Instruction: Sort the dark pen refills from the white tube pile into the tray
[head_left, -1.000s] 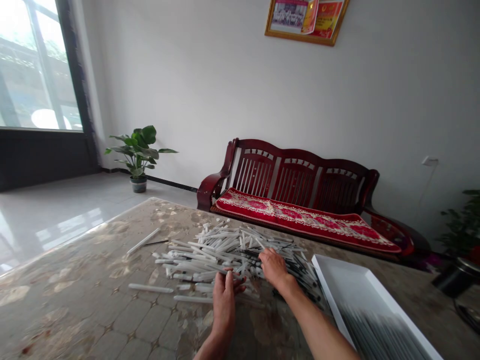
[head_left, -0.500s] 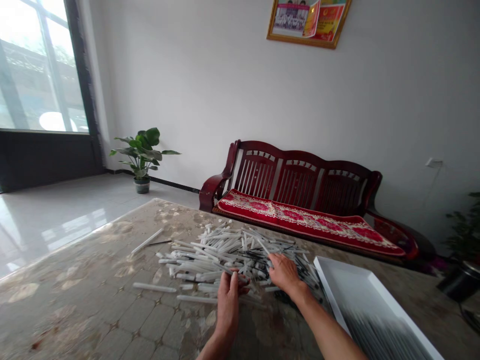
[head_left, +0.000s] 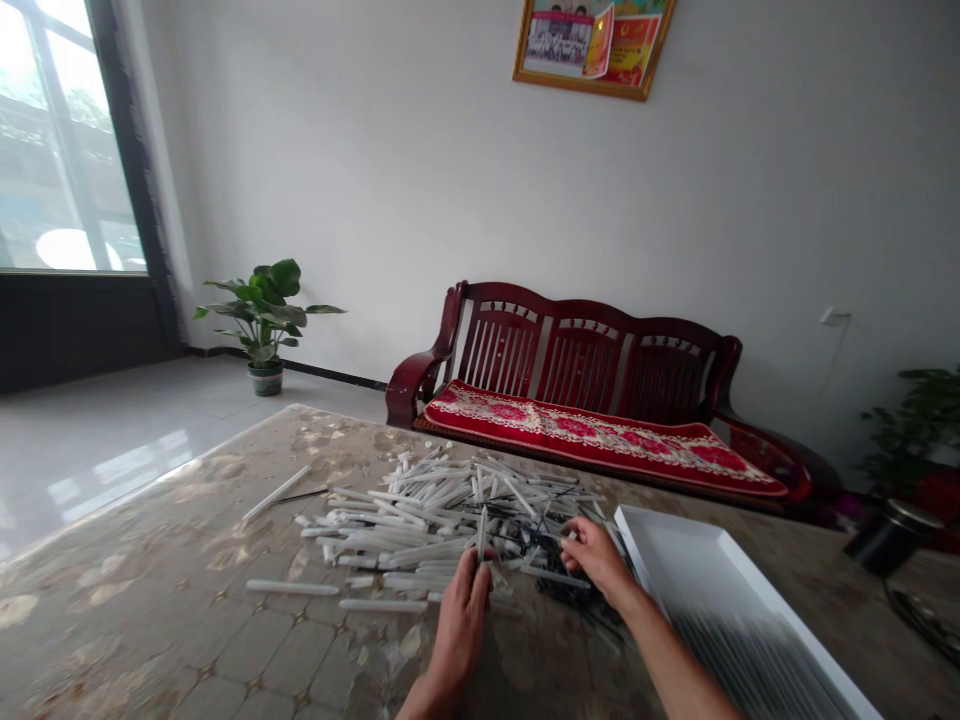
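Note:
My left hand (head_left: 461, 615) is closed, thumb and fingers pinching a slim white pen barrel (head_left: 481, 530) that points upward. To the right, the fingers of my right hand (head_left: 598, 563) are pinched together over the dark end of the heap; a small pale piece seems to show at the fingertips, too small to name. Both hands are at the near side of a loose pile of white pen barrels (head_left: 409, 540). Thin black parts (head_left: 551, 548) are mixed in on the right side of that pile.
A white tray (head_left: 626, 535) holding many thin grey sticks stands right of my right arm. Some single barrels (head_left: 292, 588) lie on the patterned tablecloth (head_left: 247, 640) at left. A black cylinder (head_left: 892, 535) with a cable is at far right. Beyond the table is a wooden bench (head_left: 585, 340).
My left hand has brought a white pen barrel upright. My right hand has drawn back from the top of the pile, toward its near right side. The view has shifted slightly right.

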